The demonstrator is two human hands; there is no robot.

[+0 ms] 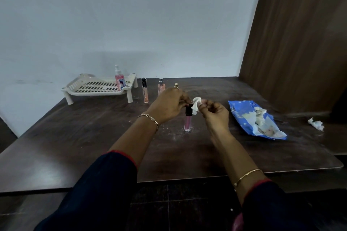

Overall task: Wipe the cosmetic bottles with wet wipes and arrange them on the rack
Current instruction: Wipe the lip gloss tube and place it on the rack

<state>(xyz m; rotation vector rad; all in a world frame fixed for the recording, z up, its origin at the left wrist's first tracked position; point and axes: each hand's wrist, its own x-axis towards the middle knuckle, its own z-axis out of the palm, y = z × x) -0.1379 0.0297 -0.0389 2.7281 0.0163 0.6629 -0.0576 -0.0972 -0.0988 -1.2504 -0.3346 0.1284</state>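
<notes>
A pink lip gloss tube (188, 121) with a black cap stands upright near the middle of the dark table. My left hand (168, 106) grips its cap from the left. My right hand (213, 111) presses a crumpled white wet wipe (196, 104) against the cap from the right. A white slotted rack (84, 91) sits at the back left, with a pink spray bottle (119, 78) standing on its right end. To the rack's right stand a peach gloss tube (145, 90), a small peach spray bottle (161, 86) and a gold-capped bottle (176, 86), mostly hidden behind my left hand.
A blue wet-wipe pack (242, 112), torn open, lies to the right of my hands. A used crumpled wipe (317, 124) lies near the table's right side. A wooden panel (300, 43) rises at the right and a pale wall stands behind.
</notes>
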